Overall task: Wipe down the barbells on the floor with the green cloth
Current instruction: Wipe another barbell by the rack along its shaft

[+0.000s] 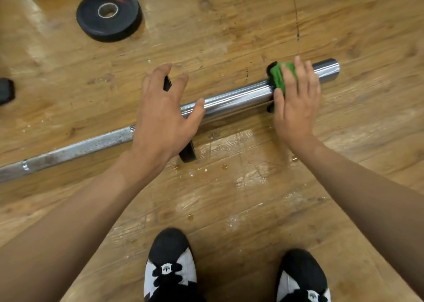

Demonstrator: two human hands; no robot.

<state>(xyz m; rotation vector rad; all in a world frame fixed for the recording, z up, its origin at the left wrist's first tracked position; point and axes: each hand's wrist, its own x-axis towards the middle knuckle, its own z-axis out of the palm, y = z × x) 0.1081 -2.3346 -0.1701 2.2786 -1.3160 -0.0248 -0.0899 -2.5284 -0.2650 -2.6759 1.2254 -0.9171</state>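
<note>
step: wiping sleeve of bar | cloth on bar near its end, pressed under flat right hand | left hand spread, grasping nothing, mid-bar | next: likely slide cloth along bar, keeping pressure

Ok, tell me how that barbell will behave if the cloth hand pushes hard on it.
The barbell is round steel on a wood floor, so it would probably roll; the left hand resting over its collar likely steadies it. Its polished sleeve looks slick under the green cloth. Long and solid, it is probably heavy.
</note>
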